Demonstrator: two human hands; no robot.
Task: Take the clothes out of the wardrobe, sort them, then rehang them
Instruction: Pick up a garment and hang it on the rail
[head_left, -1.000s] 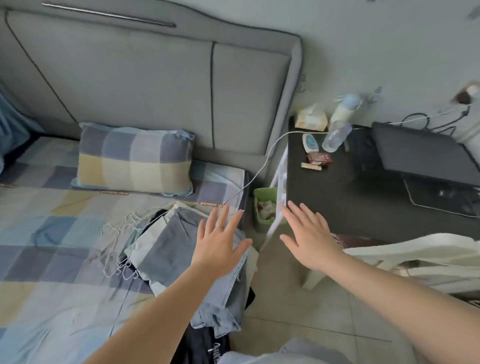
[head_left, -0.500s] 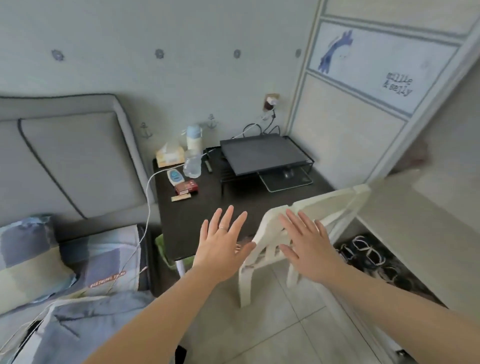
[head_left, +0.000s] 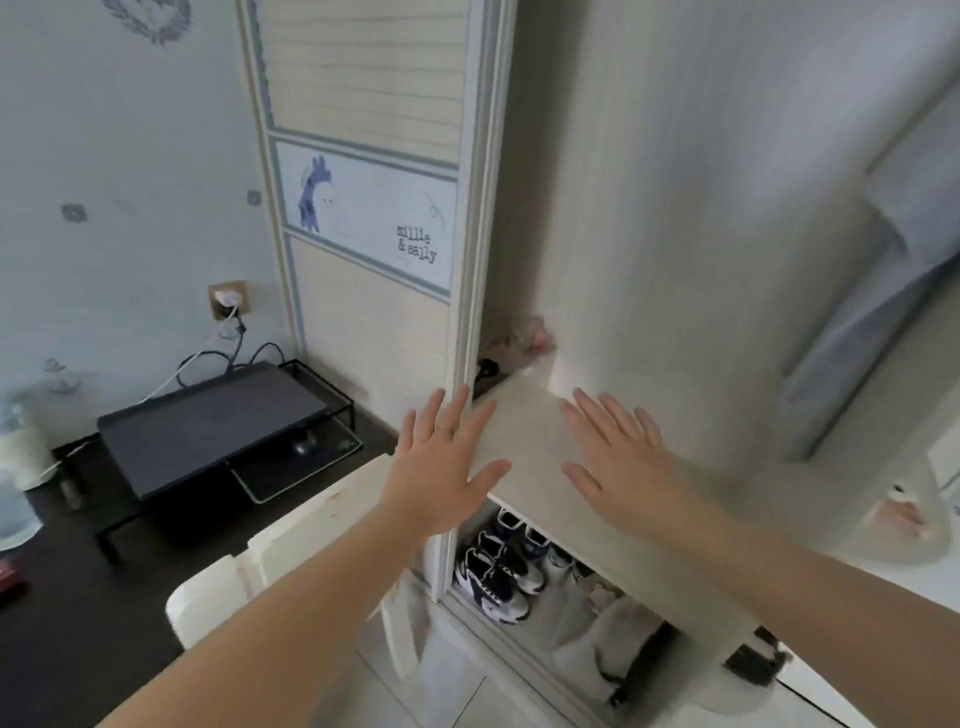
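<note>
Both hands are empty and face the open wardrobe (head_left: 649, 208): the left hand (head_left: 447, 467) and right hand (head_left: 618, 462) are flat with fingers spread, over the shelf (head_left: 524, 431) (touching it or not, I cannot tell). A blurred grey garment (head_left: 857, 322) hangs at 3 o'clock of the right hand; shoes (head_left: 493, 577) sit at 6 o'clock under the shelf. This looks like the taking-out step. The next move calls for reaching right and up to grip that garment's hanger.
</note>
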